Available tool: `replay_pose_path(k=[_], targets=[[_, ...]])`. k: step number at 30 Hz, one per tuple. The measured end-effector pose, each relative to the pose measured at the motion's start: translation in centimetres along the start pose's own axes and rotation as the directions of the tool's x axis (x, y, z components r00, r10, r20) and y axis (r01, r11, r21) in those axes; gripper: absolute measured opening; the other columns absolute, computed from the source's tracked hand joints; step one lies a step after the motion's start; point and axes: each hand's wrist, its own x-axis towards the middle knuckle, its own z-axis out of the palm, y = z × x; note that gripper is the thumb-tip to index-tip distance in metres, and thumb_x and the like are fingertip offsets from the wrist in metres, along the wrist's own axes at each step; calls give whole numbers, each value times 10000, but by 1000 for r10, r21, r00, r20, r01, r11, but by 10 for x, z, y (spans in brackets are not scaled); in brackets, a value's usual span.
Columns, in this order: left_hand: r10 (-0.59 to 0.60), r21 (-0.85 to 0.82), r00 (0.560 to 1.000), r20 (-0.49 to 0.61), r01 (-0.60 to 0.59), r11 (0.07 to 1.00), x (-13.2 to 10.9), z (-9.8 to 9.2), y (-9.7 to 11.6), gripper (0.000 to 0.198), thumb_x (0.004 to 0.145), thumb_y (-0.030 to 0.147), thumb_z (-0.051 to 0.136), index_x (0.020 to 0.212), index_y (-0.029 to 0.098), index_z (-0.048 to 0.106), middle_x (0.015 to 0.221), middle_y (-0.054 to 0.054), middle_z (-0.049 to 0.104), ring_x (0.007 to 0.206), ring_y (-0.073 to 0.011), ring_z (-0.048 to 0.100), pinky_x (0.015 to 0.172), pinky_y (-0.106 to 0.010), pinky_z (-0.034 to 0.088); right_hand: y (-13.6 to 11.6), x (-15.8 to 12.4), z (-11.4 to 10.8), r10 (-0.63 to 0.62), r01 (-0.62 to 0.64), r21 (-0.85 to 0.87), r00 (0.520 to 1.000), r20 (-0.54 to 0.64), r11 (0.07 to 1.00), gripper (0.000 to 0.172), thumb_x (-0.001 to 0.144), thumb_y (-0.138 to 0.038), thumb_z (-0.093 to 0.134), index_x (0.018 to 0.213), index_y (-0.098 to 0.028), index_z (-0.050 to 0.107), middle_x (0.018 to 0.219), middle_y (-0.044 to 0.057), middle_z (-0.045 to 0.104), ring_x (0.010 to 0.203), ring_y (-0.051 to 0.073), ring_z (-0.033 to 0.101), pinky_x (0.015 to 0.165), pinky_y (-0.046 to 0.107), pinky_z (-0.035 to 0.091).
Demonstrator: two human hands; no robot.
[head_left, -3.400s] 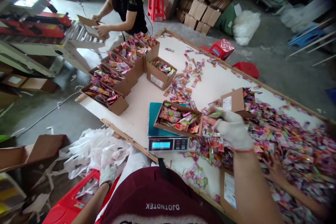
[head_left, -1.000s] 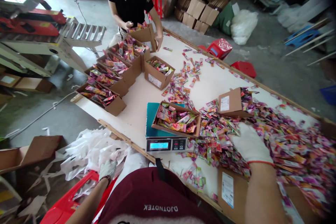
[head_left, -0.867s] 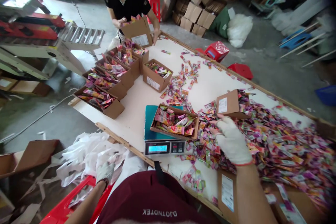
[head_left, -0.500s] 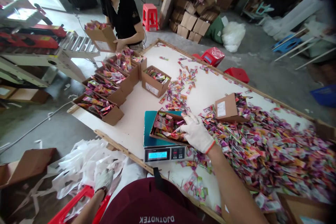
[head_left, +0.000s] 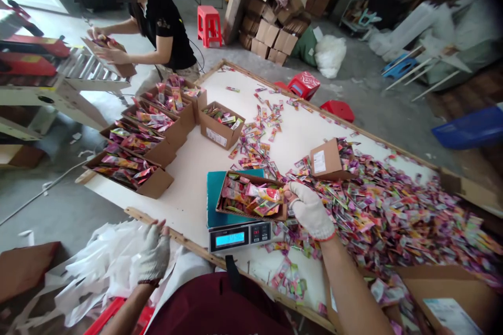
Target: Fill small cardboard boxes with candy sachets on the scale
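My right hand (head_left: 311, 210), in a white glove, rests at the right corner of an open cardboard box (head_left: 251, 215). The fingers are curled; what they hold is hidden. The box is full of colourful snack packets and stands on the teal platform (head_left: 214, 194) of a digital scale (head_left: 239, 235). A big loose pile of the same packets (head_left: 393, 214) spreads over the table to the right of this hand. My left hand (head_left: 154, 254), also gloved, hangs open by the table's near edge above white plastic bags (head_left: 102, 261).
Several filled boxes (head_left: 129, 175) line the table's left side, and a small tilted box (head_left: 324, 157) lies on the pile. A co-worker (head_left: 165, 21) holds a box over a roller conveyor (head_left: 78, 68). A flat carton (head_left: 444, 293) lies at the near right.
My right hand went from the pile to the box on the scale and now sits curled at its right corner. My left hand has risen and opened. The co-worker carried a box to the conveyor.
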Motion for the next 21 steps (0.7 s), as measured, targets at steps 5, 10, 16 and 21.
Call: replay_pose_path(k=[5,10,16,21], targets=[[715,-231,637,-288,-771,594,8,-68,161,405,926,284,614,1321,215,560,1372,-144,580,1262,-260,579,1073,-418,489,-21,7,17,-83,80,36,994,69,996,266,946,-372,463,901,-205,664,890,57,713,849,202,657,845,336,545],[907,-101,404,117,-904,415,20,-56,246,164,917,215,569,1037,172,672,959,-102,712,886,-246,682,820,-386,560,-27,11,25,-132,131,-56,991,-1,990,224,894,-270,533,1067,-196,656,1071,97,704,1012,239,662,958,403,531],[943,-278,316,101,-902,332,16,-48,264,161,918,156,489,903,191,645,853,-46,685,781,-176,643,728,-303,494,-39,-23,11,-169,155,-110,977,-132,982,348,879,-332,609,1204,-212,628,1146,91,692,1088,251,656,951,381,543],[899,-233,307,312,-893,385,-1,-48,270,356,854,465,660,1067,181,630,1046,-98,671,902,-249,643,784,-392,535,-3,-31,-40,72,-151,-335,969,-236,930,270,921,-374,457,1004,-225,666,969,83,695,894,258,663,835,407,554]])
